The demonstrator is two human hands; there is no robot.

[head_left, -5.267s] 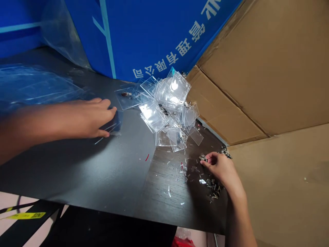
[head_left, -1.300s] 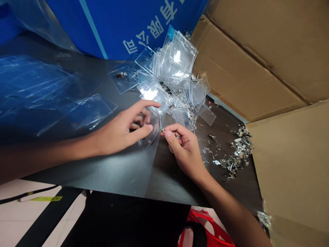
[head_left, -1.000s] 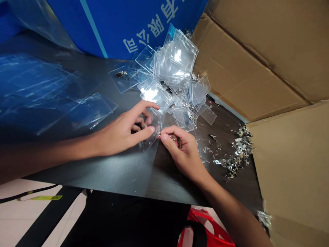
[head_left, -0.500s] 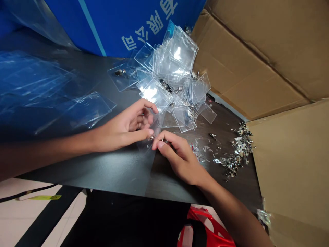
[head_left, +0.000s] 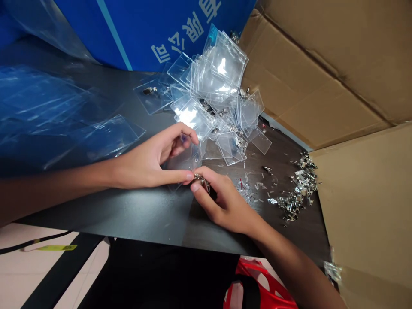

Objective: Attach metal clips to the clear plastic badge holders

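Note:
My left hand (head_left: pixel 151 159) pinches a clear plastic badge holder (head_left: pixel 185 159) by its lower edge, thumb below and fingers curled over the top. My right hand (head_left: pixel 222 201) is closed on a small metal clip (head_left: pixel 201 181) and presses it against the holder's edge, right beside my left thumb. Both hands meet over the dark table (head_left: pixel 135 210).
A heap of clear badge holders (head_left: pixel 219 94) lies behind the hands. Loose metal clips (head_left: pixel 296 193) are piled to the right by a cardboard box (head_left: pixel 363 201). Clear plastic bags (head_left: pixel 58 116) lie at left, a blue box (head_left: pixel 144 30) stands behind, and plastic scraps (head_left: pixel 244 186) litter the table.
My right hand went from the clip pile to the table's middle with a clip. My left hand picked up a holder. Over the last second both drew slightly nearer and the clip met the holder.

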